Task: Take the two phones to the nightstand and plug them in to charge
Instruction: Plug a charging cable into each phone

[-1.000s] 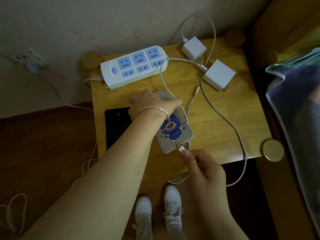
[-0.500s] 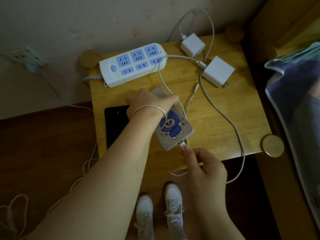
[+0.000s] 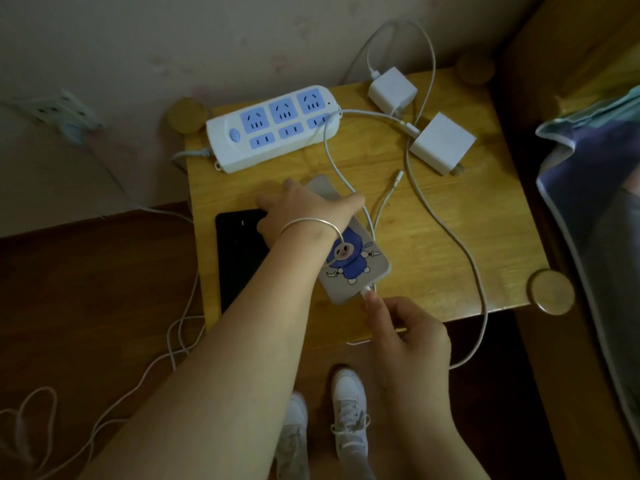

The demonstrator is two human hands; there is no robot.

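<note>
A grey phone [image 3: 349, 271] with a blue cartoon case lies face down on the wooden nightstand [image 3: 450, 237]. My left hand [image 3: 308, 213] presses on its far end and holds it down. My right hand [image 3: 405, 327] pinches the white cable plug [image 3: 366, 291], which sits at the phone's near-edge port. A black phone [image 3: 239, 251] lies flat on the nightstand's left side, partly hidden by my left forearm. A second cable's loose plug [image 3: 398, 176] rests on the wood.
A white and blue power strip [image 3: 273, 128] lies at the back of the nightstand. Two white charger bricks [image 3: 391, 90] [image 3: 445, 143] sit at the back right, unplugged. Cables trail over the front edge to the floor. A bed [image 3: 595, 202] stands to the right, a wall socket [image 3: 59, 112] to the left.
My right hand has pushed the cable plug up to the cartoon phone's port. The phone shifted slightly away from the front edge under my left hand.
</note>
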